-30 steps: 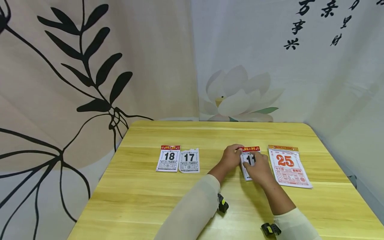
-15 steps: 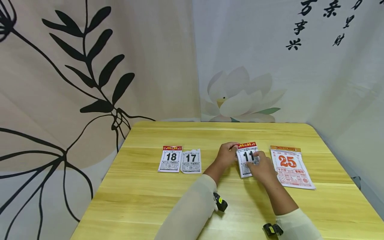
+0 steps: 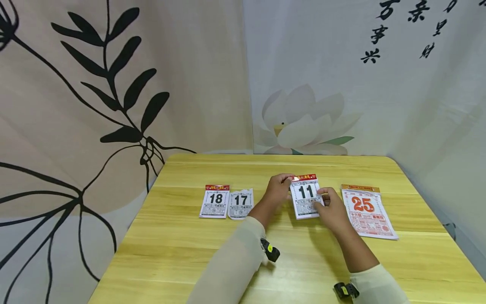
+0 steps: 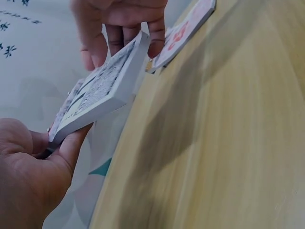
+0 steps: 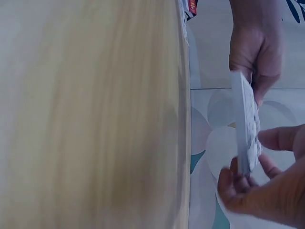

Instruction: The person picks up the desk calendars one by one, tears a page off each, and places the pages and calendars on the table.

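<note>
A small tear-off calendar (image 3: 305,200) with a red header and a black 11 is up off the table, its page facing me. My left hand (image 3: 276,189) pinches it at the top left corner, thumb and fingers on opposite faces in the left wrist view. On its right edge, my right hand (image 3: 334,211) holds it, thumb (image 5: 279,138) on the front and fingers curled behind. In the left wrist view the calendar's thick white page edge (image 4: 102,109) shows. Its back is hidden in the head view.
To the left lie a red-headed calendar showing 18 (image 3: 214,202) and, beside it, a calendar showing 17 (image 3: 241,204) with a ragged top. A larger calendar with a red 25 (image 3: 368,213) lies right of my right hand. Curtains hang behind the wooden table (image 3: 182,261).
Both hands have brought the 11 calendar up off the table and leftward, away from the 25 calendar. My right fingers have shifted from over its page to its right edge. The other calendars stay put.
</note>
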Tool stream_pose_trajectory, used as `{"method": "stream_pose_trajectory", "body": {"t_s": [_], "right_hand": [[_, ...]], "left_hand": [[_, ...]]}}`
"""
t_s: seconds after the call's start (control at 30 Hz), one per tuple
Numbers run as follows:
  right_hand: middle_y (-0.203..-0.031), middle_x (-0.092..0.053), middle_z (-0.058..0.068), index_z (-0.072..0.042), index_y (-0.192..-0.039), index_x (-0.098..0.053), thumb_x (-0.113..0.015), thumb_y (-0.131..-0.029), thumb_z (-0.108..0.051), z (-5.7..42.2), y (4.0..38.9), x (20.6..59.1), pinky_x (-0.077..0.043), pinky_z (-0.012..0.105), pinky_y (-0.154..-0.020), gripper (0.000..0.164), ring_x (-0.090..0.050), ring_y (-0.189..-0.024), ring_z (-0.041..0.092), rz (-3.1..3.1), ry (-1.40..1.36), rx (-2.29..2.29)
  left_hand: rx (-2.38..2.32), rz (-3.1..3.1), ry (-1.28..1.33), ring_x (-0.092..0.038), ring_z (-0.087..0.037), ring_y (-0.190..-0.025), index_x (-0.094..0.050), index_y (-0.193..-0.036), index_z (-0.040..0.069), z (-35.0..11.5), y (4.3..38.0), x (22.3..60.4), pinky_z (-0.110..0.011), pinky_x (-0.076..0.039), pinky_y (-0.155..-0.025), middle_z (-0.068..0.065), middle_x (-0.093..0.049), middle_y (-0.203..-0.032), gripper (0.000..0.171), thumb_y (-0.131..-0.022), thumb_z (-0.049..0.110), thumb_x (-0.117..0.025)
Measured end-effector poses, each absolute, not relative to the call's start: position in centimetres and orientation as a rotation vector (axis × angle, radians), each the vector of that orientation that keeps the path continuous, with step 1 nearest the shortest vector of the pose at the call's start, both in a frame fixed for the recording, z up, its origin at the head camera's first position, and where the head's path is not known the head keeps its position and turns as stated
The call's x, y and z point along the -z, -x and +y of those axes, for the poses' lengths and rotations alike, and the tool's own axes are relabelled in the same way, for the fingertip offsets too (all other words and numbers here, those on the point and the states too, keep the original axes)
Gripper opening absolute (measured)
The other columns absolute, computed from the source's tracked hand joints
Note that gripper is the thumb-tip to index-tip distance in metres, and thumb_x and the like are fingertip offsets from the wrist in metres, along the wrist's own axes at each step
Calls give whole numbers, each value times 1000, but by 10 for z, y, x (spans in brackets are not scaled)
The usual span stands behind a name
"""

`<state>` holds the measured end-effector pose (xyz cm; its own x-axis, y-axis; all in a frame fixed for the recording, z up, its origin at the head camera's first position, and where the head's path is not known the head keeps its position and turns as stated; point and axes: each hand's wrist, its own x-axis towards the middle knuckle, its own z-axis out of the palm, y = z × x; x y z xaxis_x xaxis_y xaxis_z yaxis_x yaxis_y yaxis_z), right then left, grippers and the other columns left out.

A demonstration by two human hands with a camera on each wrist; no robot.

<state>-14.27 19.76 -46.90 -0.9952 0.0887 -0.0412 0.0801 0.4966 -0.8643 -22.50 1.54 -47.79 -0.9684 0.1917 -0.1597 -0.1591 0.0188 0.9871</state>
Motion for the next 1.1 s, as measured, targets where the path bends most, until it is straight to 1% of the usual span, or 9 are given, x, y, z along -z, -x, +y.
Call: {"method": "stream_pose_trajectory", "body": {"t_s": [0.13, 0.27, 0.37, 0.53, 0.7, 0.8, 0.87, 1.03, 1.1], "right_hand": [[-130, -63, 27, 1, -146, -51, -68, -105, -3, 197, 144, 468, -53, 20, -76, 45, -63, -108, 21, -2637, 114, -1707], [-128, -64, 25, 3, -144, -57, -69, -102, 4, 196, 145, 469, -55, 17, -77, 43, -63, -106, 14, -2568, 67, -1807], [-134, -63, 23, 2, -143, -61, -69, -102, 5, 194, 144, 469, -57, 18, -80, 43, -63, -106, 12, -2543, 38, -1895], [-147, -54, 22, -1, -147, -61, -69, -104, -1, 193, 142, 467, -61, 24, -87, 44, -67, -108, 15, -2566, 7, -1984], [-151, -50, 23, 0, -149, -59, -70, -103, -2, 188, 141, 466, -63, 28, -91, 47, -69, -107, 13, -2551, -54, -2084], [-150, -53, 24, 4, -148, -58, -71, -102, -1, 184, 141, 468, -63, 26, -91, 48, -68, -105, 9, -2522, -99, -2149], [-144, -59, 22, 5, -148, -59, -73, -101, -2, 181, 141, 469, -62, 24, -90, 49, -68, -105, 8, -2507, -116, -2182], [-133, -69, 11, 5, -146, -61, -76, -99, -4, 176, 141, 471, -61, 23, -91, 50, -69, -105, 6, -2503, -140, -2228], [-129, -70, 8, 7, -145, -62, -76, -99, -3, 174, 141, 472, -62, 24, -90, 49, -70, -104, 6, -2494, -147, -2234]], "left_hand": [[-2036, 2053, -33, -68, -21, -111, -68, -146, 8, 5, 228, 474, -47, -65, -94, -11, -68, -133, 36, -118, 23, -51], [-2048, 2037, -36, -70, -23, -113, -66, -148, 7, -3, 230, 473, -49, -65, -97, -13, -69, -135, 38, -118, 24, -50], [-2048, 2039, -19, -71, -22, -110, -68, -146, 9, -8, 232, 472, -45, -66, -91, -12, -71, -131, 37, -118, 25, -51], [-2045, 2046, -17, -71, -20, -102, -70, -144, 11, -17, 234, 469, -36, -65, -79, -12, -71, -128, 35, -118, 24, -51], [-2036, 2054, -22, -72, -21, -100, -72, -141, 13, -26, 235, 467, -34, -64, -76, -14, -71, -128, 33, -118, 22, -50], [-2023, 2060, -16, -71, -21, -99, -73, -139, 15, -33, 235, 466, -34, -62, -73, -13, -71, -129, 32, -118, 23, -50], [-2019, 2061, -18, -70, -21, -98, -73, -139, 16, -37, 235, 467, -34, -61, -71, -13, -70, -130, 32, -118, 24, -50], [-1992, 2082, -21, -63, -18, -101, -73, -139, 19, -46, 234, 469, -35, -57, -74, -10, -67, -137, 32, -119, 27, -50], [-1977, 2088, -23, -56, -17, -98, -73, -140, 21, -49, 233, 470, -37, -54, -75, -10, -64, -138, 33, -119, 28, -49]]}}
